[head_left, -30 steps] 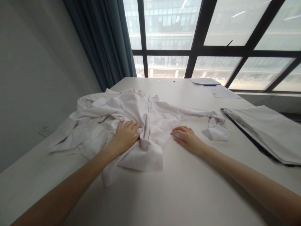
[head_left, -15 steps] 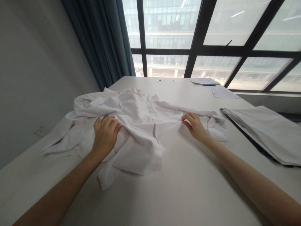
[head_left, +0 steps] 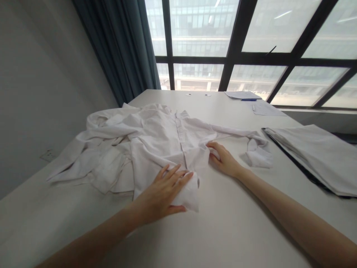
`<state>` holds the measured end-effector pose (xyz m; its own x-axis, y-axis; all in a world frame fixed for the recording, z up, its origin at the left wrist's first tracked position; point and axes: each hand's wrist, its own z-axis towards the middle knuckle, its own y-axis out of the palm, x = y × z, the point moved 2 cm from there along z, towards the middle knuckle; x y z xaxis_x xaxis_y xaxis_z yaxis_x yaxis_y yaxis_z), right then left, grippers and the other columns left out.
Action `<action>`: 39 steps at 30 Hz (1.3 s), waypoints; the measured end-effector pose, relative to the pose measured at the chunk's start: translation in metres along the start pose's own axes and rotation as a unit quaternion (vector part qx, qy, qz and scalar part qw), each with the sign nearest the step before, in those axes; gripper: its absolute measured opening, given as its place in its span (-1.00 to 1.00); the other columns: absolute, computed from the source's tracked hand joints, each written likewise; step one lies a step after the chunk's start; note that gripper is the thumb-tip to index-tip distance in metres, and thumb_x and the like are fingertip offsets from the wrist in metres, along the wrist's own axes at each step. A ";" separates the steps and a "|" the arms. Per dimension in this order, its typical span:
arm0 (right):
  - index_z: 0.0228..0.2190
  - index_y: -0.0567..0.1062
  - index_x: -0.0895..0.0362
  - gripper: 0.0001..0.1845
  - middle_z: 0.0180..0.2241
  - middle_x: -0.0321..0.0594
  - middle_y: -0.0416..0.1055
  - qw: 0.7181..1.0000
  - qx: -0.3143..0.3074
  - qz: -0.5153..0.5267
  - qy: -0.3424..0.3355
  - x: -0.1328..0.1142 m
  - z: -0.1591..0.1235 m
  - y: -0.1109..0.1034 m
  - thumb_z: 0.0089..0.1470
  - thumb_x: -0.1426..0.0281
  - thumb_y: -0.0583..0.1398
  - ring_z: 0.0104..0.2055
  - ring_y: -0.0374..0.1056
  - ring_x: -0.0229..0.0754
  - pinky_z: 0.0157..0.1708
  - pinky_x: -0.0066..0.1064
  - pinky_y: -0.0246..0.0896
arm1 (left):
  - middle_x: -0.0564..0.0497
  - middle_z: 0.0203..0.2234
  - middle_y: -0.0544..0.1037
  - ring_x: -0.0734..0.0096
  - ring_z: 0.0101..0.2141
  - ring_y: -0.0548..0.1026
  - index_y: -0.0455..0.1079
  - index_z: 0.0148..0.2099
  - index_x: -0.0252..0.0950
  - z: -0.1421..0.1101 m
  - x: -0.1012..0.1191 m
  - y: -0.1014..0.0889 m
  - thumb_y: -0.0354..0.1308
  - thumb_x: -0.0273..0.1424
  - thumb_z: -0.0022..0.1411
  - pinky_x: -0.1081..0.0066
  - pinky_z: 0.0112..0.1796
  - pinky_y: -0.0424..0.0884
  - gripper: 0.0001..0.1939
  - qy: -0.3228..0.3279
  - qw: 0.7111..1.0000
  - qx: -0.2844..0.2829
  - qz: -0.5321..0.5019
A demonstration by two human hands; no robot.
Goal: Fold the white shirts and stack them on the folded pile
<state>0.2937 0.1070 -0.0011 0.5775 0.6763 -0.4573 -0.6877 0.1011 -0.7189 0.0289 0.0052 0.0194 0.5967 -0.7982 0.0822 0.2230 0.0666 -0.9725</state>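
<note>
the white shirt (head_left: 164,130) lies spread on the table (head_left: 228,219), one cuff (head_left: 259,153) near the folded cloth (head_left: 318,156). the left hand (head_left: 160,195) lies flat at the lower edge, fingers spread, gripping nothing; below it, wide table surface shows. the right hand (head_left: 224,162) has bent fingers at the side edge; whether they pinch, i cannot tell.

**One camera, up on a person's head**

The camera sits on the person's head and looks forward and down over the white table (head_left: 223,227). It is quite close, with the left hand (head_left: 160,195) a bit nearer to it than the right hand (head_left: 225,160). Both are seen from above and behind. The view is wide. It takes in the grey wall (head_left: 41,93) along the left side, and it goes past the table's far end to the big window (head_left: 198,31) at the top.
</note>
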 end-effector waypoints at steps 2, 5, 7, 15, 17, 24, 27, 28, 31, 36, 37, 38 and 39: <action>0.10 0.27 0.08 -0.55 0.07 -0.02 0.41 0.998 -0.038 -0.010 -0.049 -0.010 0.000 0.002 0.17 0.45 0.07 0.12 0.31 0.00 0.10 -0.08 0.20 | -0.13 0.09 0.44 0.05 0.23 0.25 0.07 0.36 -0.23 0.001 -0.006 0.006 0.15 -0.46 0.26 -0.02 0.25 0.02 -0.34 -0.023 0.999 0.009 -0.034; 0.23 0.15 0.07 -0.44 0.17 0.02 0.32 0.993 -0.074 -0.034 -0.089 -0.018 -0.001 0.005 0.22 0.46 0.05 0.20 0.23 0.02 0.14 -0.02 0.16 | -0.07 -0.04 0.54 0.19 0.07 0.43 0.34 0.14 -0.24 0.001 -0.021 0.005 -0.01 -0.59 0.23 0.17 0.15 0.24 -0.55 -0.080 0.983 0.071 -0.146; 0.25 0.12 0.07 -0.43 0.16 0.03 0.34 0.994 -0.059 -0.037 -0.081 -0.020 -0.002 0.005 0.23 0.44 0.06 0.19 0.25 0.04 0.13 0.00 0.18 | -0.05 -0.12 0.57 0.22 -0.07 0.51 0.41 0.01 -0.27 0.000 -0.031 0.002 -0.03 -0.47 0.30 0.30 -0.01 0.39 -0.71 -0.161 0.951 0.132 -0.230; 0.11 0.26 0.10 -0.58 0.08 0.02 0.40 0.987 -0.006 -0.040 -0.156 -0.039 -0.002 0.001 0.22 0.43 0.10 0.18 0.26 0.00 0.13 -0.06 0.18 | -0.08 -0.16 0.59 0.13 -0.09 0.51 0.42 -0.05 -0.32 -0.003 -0.051 0.001 0.01 -0.10 0.28 0.23 0.00 0.40 -0.58 -0.370 0.823 0.301 -0.308; 0.16 0.23 0.12 -0.53 0.11 0.04 0.38 0.978 -0.024 -0.063 -0.195 -0.046 -0.002 0.002 0.23 0.41 0.10 0.24 0.20 0.00 0.16 -0.05 0.13 | -0.08 -0.17 0.59 0.13 -0.08 0.51 0.43 -0.06 -0.33 -0.002 -0.053 0.002 0.02 -0.08 0.27 0.21 0.01 0.40 -0.57 -0.379 0.814 0.307 -0.317; 0.22 0.19 0.11 -0.50 0.18 0.00 0.34 0.973 -0.040 -0.108 -0.199 -0.051 -0.003 0.009 0.29 0.33 0.10 0.30 0.11 -0.04 0.22 -0.05 0.00 | -0.08 -0.14 0.60 0.12 -0.06 0.52 0.44 -0.01 -0.31 -0.001 -0.049 0.000 0.03 -0.09 0.26 0.22 0.01 0.41 -0.55 -0.353 0.823 0.255 -0.365; 0.00 0.40 0.09 -0.75 -0.01 -0.10 0.51 0.973 -0.052 -0.110 -0.198 -0.049 -0.003 0.011 0.30 0.39 0.09 0.19 0.26 -0.06 0.19 -0.08 -0.01 | -0.08 -0.09 0.60 0.11 -0.02 0.51 0.45 0.03 -0.29 0.000 -0.040 0.003 0.05 -0.13 0.26 0.22 0.04 0.40 -0.56 -0.281 0.865 0.179 -0.376; -0.08 0.43 0.08 -0.81 -0.09 -0.14 0.55 0.973 -0.050 -0.104 -0.198 -0.049 -0.002 0.011 0.30 0.42 0.09 0.15 0.30 -0.08 0.17 -0.09 0.00 | -0.08 -0.05 0.58 0.11 0.01 0.50 0.44 0.06 -0.28 0.001 -0.037 0.003 0.05 -0.15 0.26 0.23 0.07 0.38 -0.57 -0.259 0.875 0.163 -0.374; -0.20 0.43 0.07 -0.85 -0.22 -0.19 0.56 0.981 -0.023 -0.071 -0.179 -0.049 -0.002 0.008 0.31 0.47 0.07 0.04 0.36 -0.12 0.08 -0.15 0.05 | -0.06 0.01 0.55 0.15 0.07 0.46 0.40 0.11 -0.28 0.000 -0.033 0.004 0.05 -0.21 0.29 0.25 0.11 0.34 -0.58 -0.241 0.883 0.170 -0.365; -0.25 0.41 0.06 -0.85 -0.28 -0.20 0.51 0.992 0.069 -0.024 -0.100 -0.046 -0.001 0.003 0.28 0.47 0.05 -0.17 0.41 -0.15 -0.05 -0.21 0.12 | -0.12 0.06 0.49 0.16 0.10 0.44 0.30 0.17 -0.29 0.000 -0.040 0.000 0.04 -0.24 0.32 0.23 0.10 0.36 -0.57 -0.290 0.849 0.269 -0.351; -0.26 0.41 0.05 -0.86 -0.30 -0.22 0.51 0.993 0.079 -0.017 -0.081 -0.043 0.000 0.003 0.27 0.46 0.06 -0.20 0.41 -0.14 -0.05 -0.21 0.12 | -0.13 0.10 0.47 0.17 0.12 0.42 0.25 0.21 -0.28 -0.001 -0.042 0.000 0.04 -0.25 0.32 0.23 0.10 0.36 -0.54 -0.291 0.844 0.280 -0.352; -0.27 0.42 0.05 -0.87 -0.32 -0.23 0.51 0.995 0.085 -0.011 -0.060 -0.040 0.000 0.004 0.26 0.45 0.07 -0.22 0.42 -0.14 -0.06 -0.21 0.13 | -0.14 0.12 0.44 0.19 0.13 0.40 0.20 0.25 -0.27 -0.001 -0.043 0.001 0.04 -0.28 0.32 0.23 0.11 0.36 -0.51 -0.288 0.843 0.286 -0.352; -0.27 0.43 0.04 -0.87 -0.33 -0.24 0.51 0.996 0.084 -0.006 -0.038 -0.037 0.000 0.005 0.26 0.43 0.08 -0.24 0.42 -0.13 -0.06 -0.20 0.14 | -0.14 0.13 0.42 0.21 0.14 0.40 0.16 0.28 -0.26 -0.001 -0.045 0.001 0.04 -0.30 0.33 0.23 0.11 0.35 -0.50 -0.281 0.847 0.288 -0.347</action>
<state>0.2689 0.0825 0.0120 0.5551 0.7271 -0.4039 -0.7488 0.2253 -0.6234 0.0014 0.0405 0.0144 0.4054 -0.3647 0.8382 0.9126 0.1080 -0.3944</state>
